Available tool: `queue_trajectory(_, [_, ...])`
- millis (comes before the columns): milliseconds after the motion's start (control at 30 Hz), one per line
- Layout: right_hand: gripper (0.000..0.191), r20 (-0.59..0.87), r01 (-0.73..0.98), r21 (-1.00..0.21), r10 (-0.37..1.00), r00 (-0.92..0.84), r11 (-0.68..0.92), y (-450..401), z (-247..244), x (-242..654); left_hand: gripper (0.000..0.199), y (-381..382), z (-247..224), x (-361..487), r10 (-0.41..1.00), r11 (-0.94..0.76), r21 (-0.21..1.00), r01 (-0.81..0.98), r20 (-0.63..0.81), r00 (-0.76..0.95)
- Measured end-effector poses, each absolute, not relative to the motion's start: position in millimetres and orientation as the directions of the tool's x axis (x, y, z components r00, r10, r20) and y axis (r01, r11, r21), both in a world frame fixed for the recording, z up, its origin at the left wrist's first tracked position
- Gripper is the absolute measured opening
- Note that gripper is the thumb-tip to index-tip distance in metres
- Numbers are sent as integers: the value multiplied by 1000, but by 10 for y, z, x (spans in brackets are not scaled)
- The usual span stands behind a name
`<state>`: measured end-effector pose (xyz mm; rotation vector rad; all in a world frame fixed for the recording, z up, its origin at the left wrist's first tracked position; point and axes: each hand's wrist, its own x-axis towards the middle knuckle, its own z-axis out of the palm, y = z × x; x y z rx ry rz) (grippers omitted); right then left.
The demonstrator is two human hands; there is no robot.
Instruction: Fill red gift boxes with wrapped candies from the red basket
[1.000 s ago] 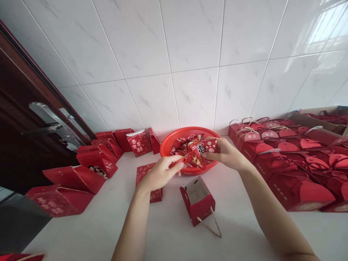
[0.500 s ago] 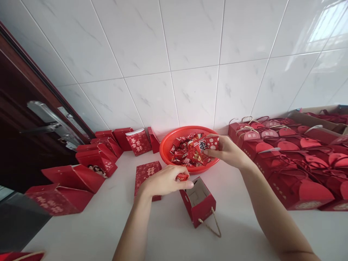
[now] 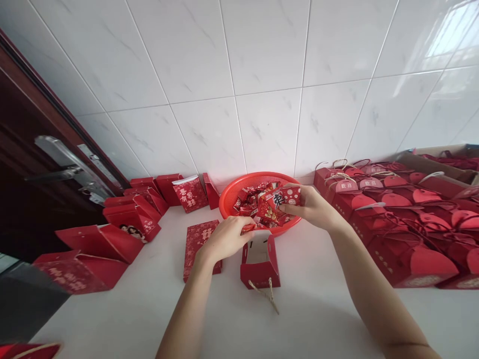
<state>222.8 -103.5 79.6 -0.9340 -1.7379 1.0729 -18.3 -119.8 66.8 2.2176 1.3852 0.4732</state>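
Note:
My left hand (image 3: 230, 238) is closed on a small red candy wrapper (image 3: 248, 228), partly hidden by the fingers, at the near rim of the basket. A red snack packet (image 3: 281, 200) with a large black character is pinched in my right hand (image 3: 316, 205), above the basket's right side. The orange-red plastic basket (image 3: 229, 192) holds several red-wrapped sweets. Just in front of it stands an open red gift box (image 3: 258, 274) with a twisted cord handle, its far edge close to my left fingers. I cannot tell whether they touch it.
A flat red box (image 3: 195, 248) lies left of the open one. Several red boxes (image 3: 130, 222) stand near the door (image 3: 45, 199). Closed gift boxes (image 3: 392, 239) are packed in rows at right, before a cardboard carton (image 3: 411, 162). A tiled wall (image 3: 269, 124) rises behind.
My left hand has moved away from me to the basket's near rim. The open gift box has shifted left and away and turned straighter. My right hand has barely moved.

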Motion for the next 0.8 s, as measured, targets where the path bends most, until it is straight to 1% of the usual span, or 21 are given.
queue_trajectory(133, [26,283,157,-923,895,-345,352,-1028,791,2226,22,-1174,643,-227,887,-360,572,737,-35,460])
queue_trajectory(267, [27,278,145,-927,893,-354,346,-1031,791,2224,28,-1192,694,-273,894,-368,665,650,61,444])
queue_trajectory(333, [27,276,153,-926,894,-352,346,-1032,790,2223,29,-1224,755,-279,910,-323,713,623,52,412])
queue_trajectory(433, [27,283,167,-920,895,-344,355,-1029,786,2221,28,-1269,822,-280,922,-251,757,604,-4,388])
queue_trajectory(533, [29,297,162,-915,887,-353,371,-1023,781,2222,26,-1288,812,-300,911,-275,781,560,25,412])
queue_trajectory(600, [28,304,172,-909,887,-349,379,-1019,777,2223,28,-1294,786,-321,894,-304,777,551,33,447])
queue_trajectory(667, [28,308,198,-901,890,-334,386,-1016,775,2224,31,-1305,772,-336,880,-313,756,574,4,474])
queue_trajectory(733, [30,311,214,-895,892,-328,391,-1015,773,2223,33,-1323,779,-338,877,-314,721,618,-29,479])
queue_trajectory(800, [29,310,215,-894,890,-335,392,-1019,775,2221,29,-1346,795,-330,886,-327,668,669,-29,463])
